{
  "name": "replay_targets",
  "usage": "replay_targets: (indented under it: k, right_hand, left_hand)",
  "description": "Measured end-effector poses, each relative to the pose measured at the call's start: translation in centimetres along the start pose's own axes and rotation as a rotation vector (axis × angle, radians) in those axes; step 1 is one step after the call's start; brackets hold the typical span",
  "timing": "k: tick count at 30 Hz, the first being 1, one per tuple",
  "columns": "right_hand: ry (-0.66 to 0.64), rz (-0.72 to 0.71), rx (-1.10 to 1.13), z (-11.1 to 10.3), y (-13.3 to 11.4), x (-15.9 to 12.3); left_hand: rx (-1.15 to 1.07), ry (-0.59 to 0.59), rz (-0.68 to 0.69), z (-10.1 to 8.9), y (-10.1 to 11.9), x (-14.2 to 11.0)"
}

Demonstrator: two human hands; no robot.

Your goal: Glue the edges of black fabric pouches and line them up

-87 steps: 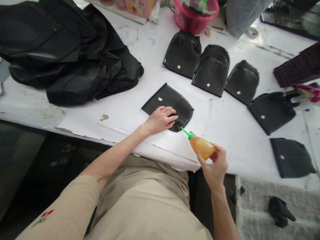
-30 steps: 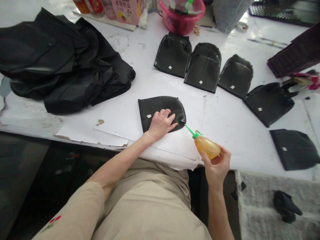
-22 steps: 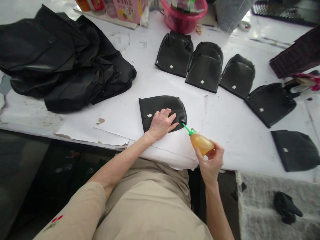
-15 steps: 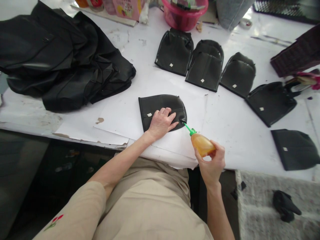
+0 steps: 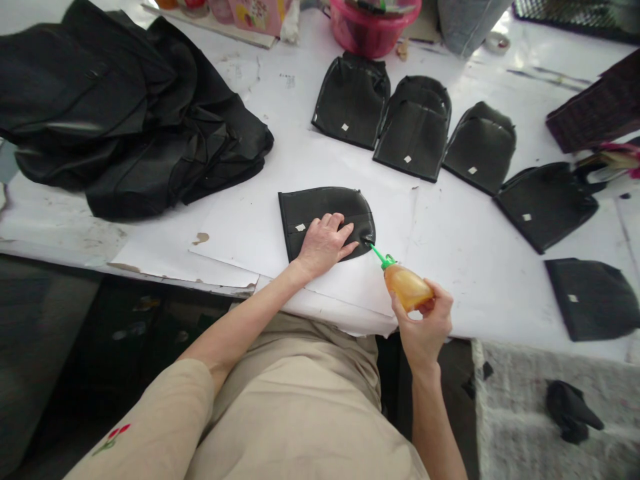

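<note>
Pressing down on the black piece (image 5: 320, 210), your left hand (image 5: 325, 240) lies flat with the fingers spread wide, palm on its near half and holding nothing. That piece is dark and rounded on its right side, straight on its left, with a small white tag near your fingers. It lies on a white paper sheet (image 5: 250, 227) on the tabletop (image 5: 465, 253), close to the near edge and right in front of you.

Your right hand (image 5: 425, 320) is wrapped around an amber squeeze bottle (image 5: 407, 287), fingers closed on its body. The bottle is tilted, and its green nozzle (image 5: 377, 253) points up and left, with the tip at the lower right edge of the black piece, just beside your left fingertips. Whether the tip actually touches the material, you cannot tell from this view.

Farther back, a row of similar black pieces (image 5: 415, 127) lies side by side, running from the middle toward the right, each with a small white tag. One more piece (image 5: 590, 300) sits near the right end. A heap of black material (image 5: 125, 113) covers the far left of the tabletop. A pink basin (image 5: 373, 30) stands at the far edge. Your beige clothing fills the lower part of the view.
</note>
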State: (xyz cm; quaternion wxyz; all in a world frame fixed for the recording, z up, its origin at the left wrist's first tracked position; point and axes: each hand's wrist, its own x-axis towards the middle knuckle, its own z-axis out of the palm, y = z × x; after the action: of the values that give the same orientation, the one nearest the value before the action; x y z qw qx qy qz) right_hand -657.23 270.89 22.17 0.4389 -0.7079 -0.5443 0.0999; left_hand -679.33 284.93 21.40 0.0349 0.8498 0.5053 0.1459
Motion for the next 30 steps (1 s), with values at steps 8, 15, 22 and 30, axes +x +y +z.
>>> replay_targets:
  k: [8, 15, 22, 30]
  right_hand:
    - [-0.043, 0.095, 0.071, -0.1, -0.8, -1.0]
    - [-0.03, 0.151, 0.117, 0.0, -0.9, -1.2]
    - [-0.072, 0.161, 0.172, 0.6, -1.6, -2.5]
    - [-0.081, 0.155, 0.179, 0.9, -1.8, -3.1]
  left_hand:
    - [0.002, 0.004, -0.002, 0.0, 0.0, 0.0]
    - [-0.014, -0.023, -0.014, -0.3, 0.1, 0.3]
    - [-0.04, -0.094, -0.015, -1.2, -0.3, 0.9]
    - [-0.067, -0.112, 0.001, -1.8, -0.6, 1.2]
